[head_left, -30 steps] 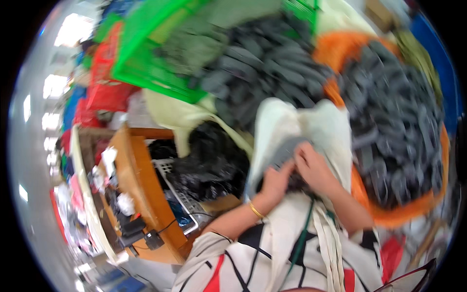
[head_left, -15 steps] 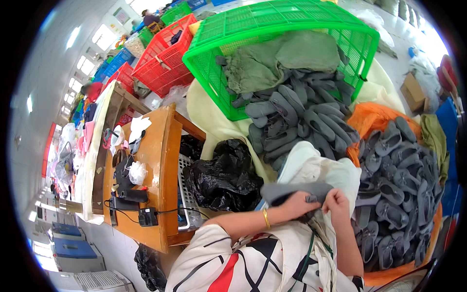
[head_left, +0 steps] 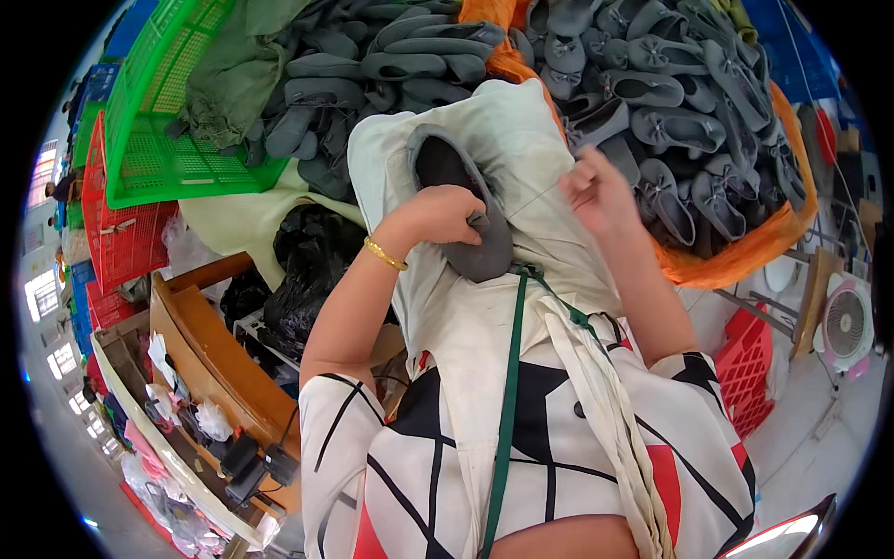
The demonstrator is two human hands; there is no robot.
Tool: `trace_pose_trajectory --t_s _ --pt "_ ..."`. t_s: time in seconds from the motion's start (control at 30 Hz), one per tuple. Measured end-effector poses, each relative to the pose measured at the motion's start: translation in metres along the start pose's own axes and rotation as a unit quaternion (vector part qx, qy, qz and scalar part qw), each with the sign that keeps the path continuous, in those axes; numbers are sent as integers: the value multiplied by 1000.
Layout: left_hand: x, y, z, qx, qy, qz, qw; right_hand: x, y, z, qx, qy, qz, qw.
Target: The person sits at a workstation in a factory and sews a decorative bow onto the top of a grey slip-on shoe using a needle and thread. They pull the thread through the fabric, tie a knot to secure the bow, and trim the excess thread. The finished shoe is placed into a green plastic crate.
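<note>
A white apron [head_left: 545, 140] covers the person's lap and serves as the work surface; a brown wooden bench [head_left: 209, 335] stands at the near left, with a clear plastic bag [head_left: 212, 421] and a black device [head_left: 279, 463] on it; pale floor [head_left: 819, 456] shows at the near right, where a white fan [head_left: 846, 321] stands; bright windows [head_left: 42, 294] line the far left.

A green crate [head_left: 130, 112] lies at the far left, its open side toward the lap, with a grey-green cloth [head_left: 228, 84] inside and a heap of grey shoes [head_left: 410, 65] spilling out of it; at the far right an orange sack [head_left: 736, 267] is full of grey shoes with bows [head_left: 661, 130]; a red crate [head_left: 130, 242] sits beside the green one, and a black plastic bag [head_left: 312, 270] lies between bench and lap.

One grey shoe [head_left: 484, 250] rests on the apron, opening upward, toe nearest the person; the left hand [head_left: 438, 219] reaches across the opening, fingers pinching its front edge; the right hand [head_left: 601, 191] is raised to the right, apart from the shoe, fingers curled and blurred; whether they pinch anything I cannot tell.
</note>
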State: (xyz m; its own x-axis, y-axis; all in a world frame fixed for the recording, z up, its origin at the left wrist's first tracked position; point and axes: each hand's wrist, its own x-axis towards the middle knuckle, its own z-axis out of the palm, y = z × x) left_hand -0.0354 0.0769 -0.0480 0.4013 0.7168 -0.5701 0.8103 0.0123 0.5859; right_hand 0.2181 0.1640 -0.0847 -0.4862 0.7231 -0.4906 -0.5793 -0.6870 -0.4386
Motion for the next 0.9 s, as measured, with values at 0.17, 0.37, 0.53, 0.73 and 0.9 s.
trace_pose_trajectory --t_s 0.17,0.37,0.53,0.73,0.9 --pt "-8 -18 14 -37 38 43 998 4 -51 -12 62 82 -112 988" --pt "-8 -2 2 5 30 28 999 3 -40 -35 84 141 -124 979" --pt "-21 1 12 48 48 -11 998 -3 -28 -35 74 135 -112 982" --pt "-13 17 16 100 55 16 993 -10 -37 -44 64 105 -138 983" --pt "-2 12 28 103 47 16 993 -13 -34 -53 62 122 -141 980"
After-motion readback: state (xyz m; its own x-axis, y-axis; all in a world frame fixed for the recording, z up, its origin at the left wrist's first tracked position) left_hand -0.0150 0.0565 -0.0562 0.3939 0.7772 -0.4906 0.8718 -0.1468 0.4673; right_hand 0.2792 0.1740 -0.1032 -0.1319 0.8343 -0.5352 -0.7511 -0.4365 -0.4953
